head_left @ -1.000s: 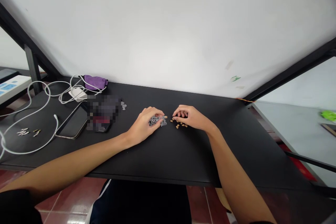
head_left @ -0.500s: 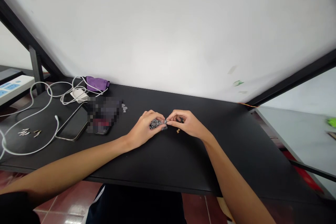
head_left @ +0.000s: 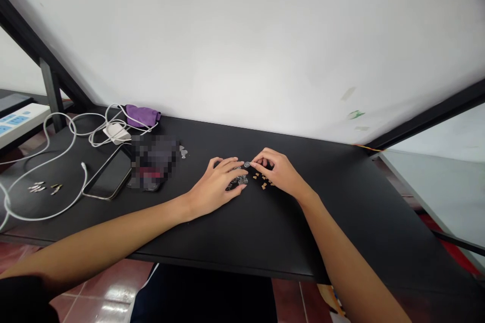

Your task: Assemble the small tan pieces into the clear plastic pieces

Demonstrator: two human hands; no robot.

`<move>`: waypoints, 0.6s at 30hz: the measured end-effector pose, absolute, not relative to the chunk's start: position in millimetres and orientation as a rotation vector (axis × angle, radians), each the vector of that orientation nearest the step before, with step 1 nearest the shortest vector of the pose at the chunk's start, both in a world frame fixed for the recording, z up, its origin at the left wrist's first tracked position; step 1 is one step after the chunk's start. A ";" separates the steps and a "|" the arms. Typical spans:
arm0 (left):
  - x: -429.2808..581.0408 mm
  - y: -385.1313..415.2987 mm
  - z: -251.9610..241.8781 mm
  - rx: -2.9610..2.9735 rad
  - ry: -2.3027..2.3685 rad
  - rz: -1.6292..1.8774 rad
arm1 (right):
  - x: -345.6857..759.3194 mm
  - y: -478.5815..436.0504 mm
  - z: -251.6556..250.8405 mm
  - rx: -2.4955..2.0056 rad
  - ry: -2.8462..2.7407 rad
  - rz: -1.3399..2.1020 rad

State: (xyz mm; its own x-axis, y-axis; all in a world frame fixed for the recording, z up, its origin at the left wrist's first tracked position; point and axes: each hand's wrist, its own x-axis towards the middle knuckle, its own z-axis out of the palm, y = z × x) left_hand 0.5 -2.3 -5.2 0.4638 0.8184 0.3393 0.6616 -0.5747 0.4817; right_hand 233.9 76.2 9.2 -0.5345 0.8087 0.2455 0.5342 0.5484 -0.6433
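Note:
Both my hands rest near the middle of a black table (head_left: 265, 232). My left hand (head_left: 217, 184) lies over a small heap of clear plastic pieces (head_left: 239, 181), fingers curled onto it. My right hand (head_left: 278, 174) pinches one small clear piece (head_left: 247, 164) between thumb and forefinger, just above the heap. Several tiny tan bits (head_left: 262, 180) lie on the table under the right hand's fingers.
A dark phone (head_left: 109, 179) and a blurred dark object (head_left: 153, 161) lie to the left. White cables (head_left: 56, 161) with a charger (head_left: 115, 132), a purple pouch (head_left: 141, 115) and small metal pins (head_left: 43, 188) are farther left. A white wall stands behind; a grey table (head_left: 447, 181) adjoins at right.
My right hand went from the tan bits to the left hand's heap, then drew back slightly with a small clear piece pinched. The left hand's fingers flattened over the heap.

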 end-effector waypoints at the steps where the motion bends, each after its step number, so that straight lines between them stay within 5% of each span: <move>1: 0.4 -2.0 -6.3 2.444 1.260 0.777 | 233.7 76.4 8.3 -1.084 -2.261 0.687; 18: -0.3 -1.6 -5.5 2.482 1.306 0.806 | 235.3 76.1 7.2 -1.107 -2.295 0.742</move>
